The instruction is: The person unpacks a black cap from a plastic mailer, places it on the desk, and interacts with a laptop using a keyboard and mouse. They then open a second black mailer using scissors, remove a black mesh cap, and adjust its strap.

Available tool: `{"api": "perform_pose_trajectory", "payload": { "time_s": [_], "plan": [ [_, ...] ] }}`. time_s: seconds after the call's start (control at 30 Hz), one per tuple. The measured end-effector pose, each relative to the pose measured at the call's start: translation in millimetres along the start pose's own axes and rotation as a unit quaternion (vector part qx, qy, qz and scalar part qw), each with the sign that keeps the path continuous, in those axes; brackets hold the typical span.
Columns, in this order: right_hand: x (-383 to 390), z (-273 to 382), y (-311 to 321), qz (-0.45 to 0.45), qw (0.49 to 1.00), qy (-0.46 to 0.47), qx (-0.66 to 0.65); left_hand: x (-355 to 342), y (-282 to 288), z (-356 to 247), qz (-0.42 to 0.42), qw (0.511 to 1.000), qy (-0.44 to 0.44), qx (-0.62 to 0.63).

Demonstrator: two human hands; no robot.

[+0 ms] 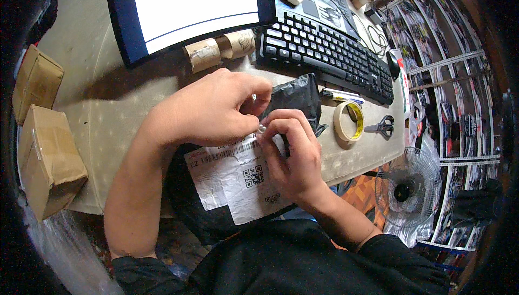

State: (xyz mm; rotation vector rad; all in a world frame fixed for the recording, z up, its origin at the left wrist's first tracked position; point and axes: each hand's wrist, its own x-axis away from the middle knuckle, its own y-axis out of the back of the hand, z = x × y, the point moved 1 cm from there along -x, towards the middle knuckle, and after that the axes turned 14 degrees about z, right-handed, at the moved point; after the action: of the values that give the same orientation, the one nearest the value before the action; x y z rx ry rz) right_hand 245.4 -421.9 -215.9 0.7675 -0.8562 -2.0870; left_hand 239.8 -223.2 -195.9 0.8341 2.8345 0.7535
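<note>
A black plastic mailer bag (292, 96) lies on the desk with a large white shipping label (232, 181) on it, creased and printed with codes. My left hand (221, 106) arches over the bag from the left, thumb and fingertips closed at the label's upper edge. My right hand (292, 160) meets it there, thumb and index finger pinched on a small pale bit of the packaging, too small to make out exactly. The fingertips of both hands nearly touch, and the hands hide part of the bag and label.
Two cardboard boxes (51, 165) sit left. Behind are a monitor (194, 3), cardboard tubes (203, 54), a keyboard (324, 52) and laptop (319, 8). Pens (340, 94), a tape roll (348, 135) and scissors (385, 126) lie right, near a fan (403, 189) and packed shelves (454, 122).
</note>
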Motion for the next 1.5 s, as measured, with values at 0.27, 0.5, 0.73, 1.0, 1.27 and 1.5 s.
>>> {"api": "perform_pose_trajectory", "payload": {
  "time_s": [0.27,0.5,0.73,1.0,1.27,1.5],
  "plan": [
    [-1.0,3.8,2.2,-0.002,0.998,-0.04,-0.039,0.5,-2.7,-3.6,-0.001,1.0,0.004,0.003],
    [-2.8,2.8,2.1,0.005,0.999,-0.025,-0.026,-0.6,-3.2,-5.4,-0.005,1.0,0.004,0.009],
    [-5.5,3.3,3.0,0.017,1.0,-0.021,-0.01,-1.2,-2.6,-2.8,-0.003,1.0,-0.003,0.013],
    [-6.6,3.8,2.0,0.024,0.999,-0.04,0.002,-1.0,-2.5,-3.3,-0.003,1.0,0.004,0.029],
    [-2.6,1.6,3.1,0.015,0.999,-0.033,-0.033,2.1,-2.5,-7.8,-0.023,0.999,0.031,-0.022],
    [-2.2,2.2,5.6,0.021,0.999,-0.029,-0.027,1.1,-7.0,-5.5,-0.023,0.999,0.032,-0.03]
  ]
}}
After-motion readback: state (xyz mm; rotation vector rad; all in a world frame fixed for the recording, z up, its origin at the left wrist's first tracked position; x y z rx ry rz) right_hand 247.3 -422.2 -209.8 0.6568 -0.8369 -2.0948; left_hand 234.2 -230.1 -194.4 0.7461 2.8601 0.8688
